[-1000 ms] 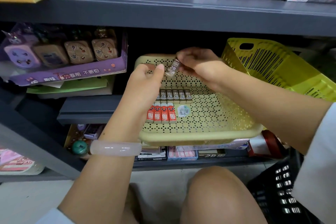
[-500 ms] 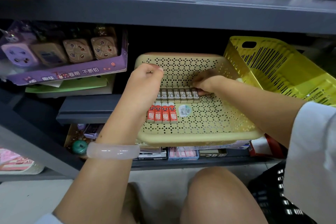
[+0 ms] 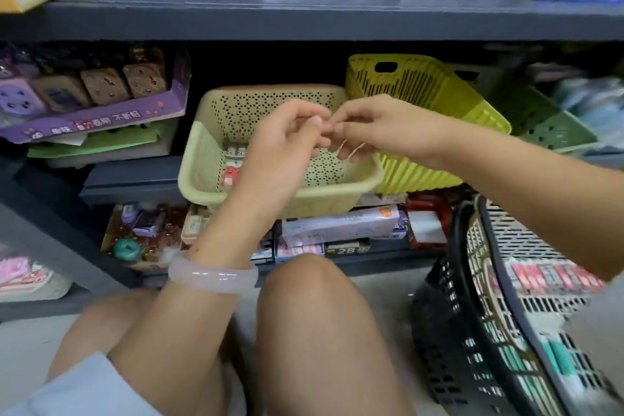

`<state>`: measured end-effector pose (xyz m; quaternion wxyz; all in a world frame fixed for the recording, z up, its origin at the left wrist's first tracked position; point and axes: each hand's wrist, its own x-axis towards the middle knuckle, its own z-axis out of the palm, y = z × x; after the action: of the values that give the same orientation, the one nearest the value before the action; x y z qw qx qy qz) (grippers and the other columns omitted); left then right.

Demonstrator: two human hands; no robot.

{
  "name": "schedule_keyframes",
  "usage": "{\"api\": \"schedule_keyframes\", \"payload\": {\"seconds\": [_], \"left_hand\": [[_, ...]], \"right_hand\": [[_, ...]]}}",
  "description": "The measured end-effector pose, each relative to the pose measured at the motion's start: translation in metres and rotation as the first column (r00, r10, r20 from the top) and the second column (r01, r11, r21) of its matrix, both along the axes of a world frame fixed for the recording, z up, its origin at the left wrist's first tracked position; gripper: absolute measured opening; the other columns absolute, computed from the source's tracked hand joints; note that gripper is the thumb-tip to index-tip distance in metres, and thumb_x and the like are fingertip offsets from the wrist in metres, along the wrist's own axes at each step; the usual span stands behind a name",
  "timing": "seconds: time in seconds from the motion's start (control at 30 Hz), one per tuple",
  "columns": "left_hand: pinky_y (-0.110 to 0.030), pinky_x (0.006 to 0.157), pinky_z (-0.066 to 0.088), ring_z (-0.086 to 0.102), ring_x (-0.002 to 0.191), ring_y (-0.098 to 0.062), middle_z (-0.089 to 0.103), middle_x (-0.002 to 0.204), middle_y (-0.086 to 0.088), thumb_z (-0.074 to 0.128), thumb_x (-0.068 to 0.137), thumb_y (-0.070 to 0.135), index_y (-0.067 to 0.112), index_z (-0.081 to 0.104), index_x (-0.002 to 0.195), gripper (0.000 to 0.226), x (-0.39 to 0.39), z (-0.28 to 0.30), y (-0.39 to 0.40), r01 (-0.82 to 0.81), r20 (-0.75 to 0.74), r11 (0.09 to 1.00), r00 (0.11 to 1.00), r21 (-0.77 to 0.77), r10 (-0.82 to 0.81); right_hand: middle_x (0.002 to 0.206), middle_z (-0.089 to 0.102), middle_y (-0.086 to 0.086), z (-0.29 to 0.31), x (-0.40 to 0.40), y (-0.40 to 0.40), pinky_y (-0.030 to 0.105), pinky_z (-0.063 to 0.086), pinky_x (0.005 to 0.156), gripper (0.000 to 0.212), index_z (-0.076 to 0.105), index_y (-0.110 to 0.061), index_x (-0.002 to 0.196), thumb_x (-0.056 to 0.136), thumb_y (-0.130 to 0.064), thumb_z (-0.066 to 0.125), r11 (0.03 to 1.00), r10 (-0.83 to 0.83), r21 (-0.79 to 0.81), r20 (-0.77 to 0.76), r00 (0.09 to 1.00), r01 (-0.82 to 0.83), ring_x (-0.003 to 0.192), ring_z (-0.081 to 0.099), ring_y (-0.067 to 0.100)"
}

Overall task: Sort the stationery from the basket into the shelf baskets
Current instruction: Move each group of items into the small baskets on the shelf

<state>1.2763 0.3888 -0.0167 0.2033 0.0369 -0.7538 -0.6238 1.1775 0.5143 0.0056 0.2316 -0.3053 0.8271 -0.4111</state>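
Lead packs (image 3: 235, 162): small packs, grey marked 2B and red, lie in rows on the floor of the beige basket (image 3: 202, 159), mostly hidden by the left wrist.
Beige basket: on the middle shelf (image 3: 135, 179), a yellow basket (image 3: 439, 88) touching its right side.
Left hand (image 3: 287, 142): above the beige basket, fingers curled, fingertips meeting the right hand's.
Right hand (image 3: 368, 128): fingers curled; something thin seems pinched between the two hands, but blur hides it.
Black basket (image 3: 472, 331): on the floor at right, holding more packs.
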Motion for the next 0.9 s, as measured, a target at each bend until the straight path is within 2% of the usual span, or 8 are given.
{"api": "schedule_keyframes", "payload": {"seconds": [0.2, 0.27, 0.37, 0.47, 0.63, 0.77, 0.83, 0.9], "left_hand": [[-0.030, 0.074, 0.045, 0.057, 0.077, -0.018, 0.066, 0.087, -0.002, 0.047, 0.093, 0.014, 0.017, 0.066, 0.093, 0.018, 0.000, -0.026, 0.129, 0.360, 0.122, 0.872, 0.933, -0.332, -0.338], [-0.024, 0.076, 0.037, 0.053, 0.083, -0.014, 0.065, 0.097, -0.005, 0.047, 0.094, 0.015, 0.007, 0.066, 0.104, 0.023, -0.003, -0.048, 0.167, 0.490, 0.187, 0.688, 0.863, -0.536, -0.469], [-0.035, 0.103, 0.029, 0.045, 0.120, -0.017, 0.058, 0.121, -0.003, 0.039, 0.098, 0.029, 0.011, 0.060, 0.117, 0.033, -0.007, -0.085, 0.196, 0.570, 0.337, 0.281, 0.741, -0.772, -0.580], [-0.039, 0.113, 0.006, 0.034, 0.129, -0.013, 0.056, 0.119, 0.004, 0.032, 0.098, 0.039, 0.019, 0.060, 0.116, 0.038, -0.010, -0.104, 0.197, 0.521, 0.385, 0.112, 0.743, -0.846, -0.547], [-0.031, 0.110, 0.001, 0.045, 0.114, -0.013, 0.062, 0.108, 0.006, 0.026, 0.099, 0.040, 0.021, 0.064, 0.103, 0.043, -0.013, -0.094, 0.181, 0.438, 0.375, 0.004, 0.775, -0.899, -0.509], [-0.033, 0.091, 0.034, 0.055, 0.086, -0.022, 0.059, 0.075, 0.000, 0.028, 0.099, 0.035, 0.017, 0.059, 0.076, 0.043, -0.012, -0.084, 0.167, 0.402, 0.402, -0.080, 0.838, -0.912, -0.369], [-0.032, 0.068, 0.039, 0.053, 0.073, -0.025, 0.045, 0.061, 0.000, 0.032, 0.097, 0.035, 0.016, 0.048, 0.066, 0.039, -0.020, -0.085, 0.170, 0.470, 0.463, -0.020, 0.859, -0.882, -0.216], [-0.028, 0.056, 0.035, 0.051, 0.069, -0.021, 0.050, 0.068, -0.002, 0.038, 0.094, 0.034, 0.013, 0.054, 0.074, 0.033, -0.035, -0.096, 0.182, 0.546, 0.536, 0.203, 0.837, -0.813, -0.109]], "right_hand": [[0.071, 0.062, 0.003, -0.004, 0.023, 0.137, 0.020, 0.049, 0.060, 0.016, 0.061, -0.007, 0.089, 0.094, -0.009, 0.047, 0.956, -0.285, 0.071, -0.026, 0.958, 0.286, 0.061, 0.056, 0.013], [0.075, 0.062, 0.007, -0.021, 0.025, 0.172, 0.015, 0.046, 0.053, 0.015, 0.060, -0.004, 0.095, 0.095, -0.007, 0.045, 0.924, -0.361, 0.137, 0.000, 0.933, 0.357, 0.059, 0.054, 0.013], [0.076, 0.062, 0.005, -0.048, 0.025, 0.207, 0.013, 0.045, 0.052, 0.016, 0.060, -0.009, 0.090, 0.096, -0.010, 0.045, 0.891, -0.424, 0.202, 0.046, 0.904, 0.407, 0.059, 0.054, 0.010], [0.076, 0.063, 0.003, -0.071, 0.020, 0.230, 0.013, 0.045, 0.052, 0.018, 0.060, -0.011, 0.087, 0.096, -0.011, 0.045, 0.869, -0.466, 0.227, 0.076, 0.881, 0.440, 0.062, 0.056, 0.009], [0.082, 0.062, 0.010, -0.107, 0.011, 0.259, 0.022, 0.047, 0.060, 0.016, 0.057, -0.009, 0.087, 0.096, -0.014, 0.045, 0.854, -0.473, 0.307, 0.119, 0.873, 0.421, 0.065, 0.056, 0.015], [0.083, 0.063, 0.011, -0.134, 0.005, 0.273, 0.022, 0.047, 0.057, 0.019, 0.059, -0.002, 0.097, 0.096, -0.015, 0.045, 0.846, -0.379, 0.445, 0.116, 0.918, 0.293, 0.066, 0.058, 0.016], [0.084, 0.063, 0.009, -0.146, -0.001, 0.274, 0.023, 0.046, 0.058, 0.023, 0.059, 0.001, 0.102, 0.096, -0.015, 0.045, 0.823, -0.311, 0.523, 0.093, 0.946, 0.219, 0.067, 0.057, 0.015], [0.099, 0.065, 0.012, -0.159, -0.009, 0.272, 0.026, 0.046, 0.067, 0.026, 0.060, 0.000, 0.107, 0.096, -0.018, 0.043, 0.777, -0.219, 0.604, -0.006, 0.976, 0.178, 0.076, 0.058, 0.017]]}}
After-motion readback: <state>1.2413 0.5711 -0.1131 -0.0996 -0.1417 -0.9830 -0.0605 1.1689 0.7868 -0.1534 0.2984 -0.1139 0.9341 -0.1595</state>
